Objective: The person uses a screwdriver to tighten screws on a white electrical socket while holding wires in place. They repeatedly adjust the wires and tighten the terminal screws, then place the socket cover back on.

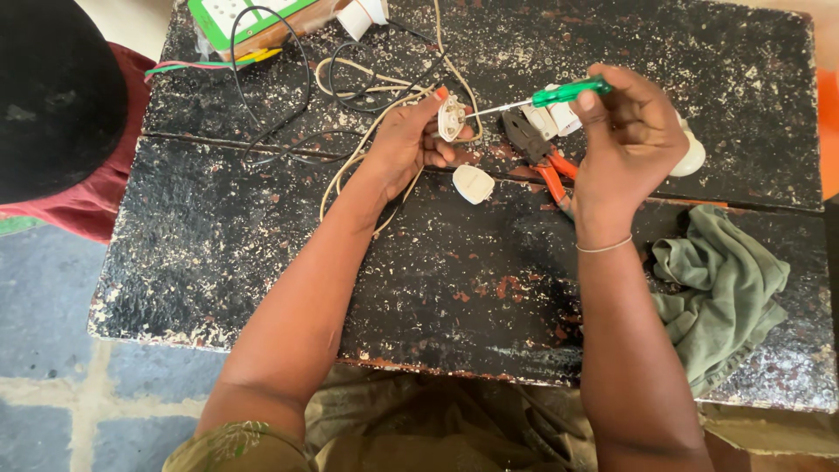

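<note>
On the chipped, paint-flecked black table (262,262), the left hand (404,144) pinched a small white plastic plug base (451,118) between thumb and fingertips, w/ a cream cord (350,170) trailing off it. The right hand (629,131) was curled tight round a green translucent-handled screwdriver (559,93), its thin metal shaft tip at the plug base, prob. on a screw. Nearby lay a smooth white plug cover (473,184), orange-handled pliers (537,153), a crumpled olive cloth (725,288) & a green-and-white boxy item (240,17) at the far edge.
</note>
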